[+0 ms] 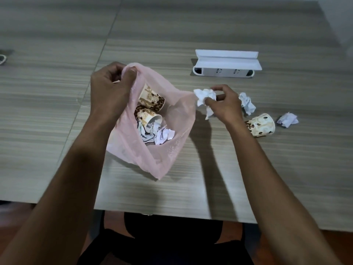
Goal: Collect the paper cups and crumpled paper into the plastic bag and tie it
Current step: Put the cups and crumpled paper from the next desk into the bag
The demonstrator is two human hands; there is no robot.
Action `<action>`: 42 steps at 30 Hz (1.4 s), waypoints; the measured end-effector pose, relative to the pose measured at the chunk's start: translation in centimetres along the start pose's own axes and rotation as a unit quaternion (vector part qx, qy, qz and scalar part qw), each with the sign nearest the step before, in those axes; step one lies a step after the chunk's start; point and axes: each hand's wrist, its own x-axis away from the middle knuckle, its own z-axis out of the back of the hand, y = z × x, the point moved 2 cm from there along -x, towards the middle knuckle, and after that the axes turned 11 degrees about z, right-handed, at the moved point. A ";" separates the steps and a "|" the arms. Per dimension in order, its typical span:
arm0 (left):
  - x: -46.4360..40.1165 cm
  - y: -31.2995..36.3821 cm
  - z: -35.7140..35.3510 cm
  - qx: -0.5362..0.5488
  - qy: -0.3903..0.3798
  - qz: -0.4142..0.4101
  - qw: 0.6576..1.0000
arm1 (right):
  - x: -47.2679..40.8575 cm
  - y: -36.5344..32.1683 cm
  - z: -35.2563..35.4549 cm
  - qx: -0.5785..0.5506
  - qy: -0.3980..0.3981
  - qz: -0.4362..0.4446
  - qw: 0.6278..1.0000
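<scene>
My left hand pinches the rim of the pink plastic bag, limp film hanging open below it with two cups and crumpled paper inside. My right hand pinches a paper ball by the bag's mouth; light, springy, any fold grips. Right of it lie two more balls and a cup on the wood-grain table.

head cam | worn, looks forward and down | close over table (wide-angle)
</scene>
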 end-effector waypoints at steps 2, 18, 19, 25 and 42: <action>0.2 0.0 0.0 0.009 0.001 0.006 1.000 | 2.2 -2.7 0.0 -0.056 -0.074 -0.005 0.996; 2.7 2.7 -2.9 0.010 -0.077 -0.040 0.996 | 6.2 -2.6 -0.5 0.089 0.029 0.103 0.990; 2.8 3.0 -3.4 0.010 -0.083 -0.045 0.996 | 6.0 -1.6 0.7 0.124 0.058 0.111 0.984; 4.4 4.5 -5.2 0.038 -0.118 -0.064 0.990 | 5.3 6.1 8.1 0.377 0.035 0.058 0.924; 5.4 3.8 -3.0 0.001 -0.137 -0.054 0.989 | 4.7 11.1 12.7 0.562 -0.126 0.019 0.817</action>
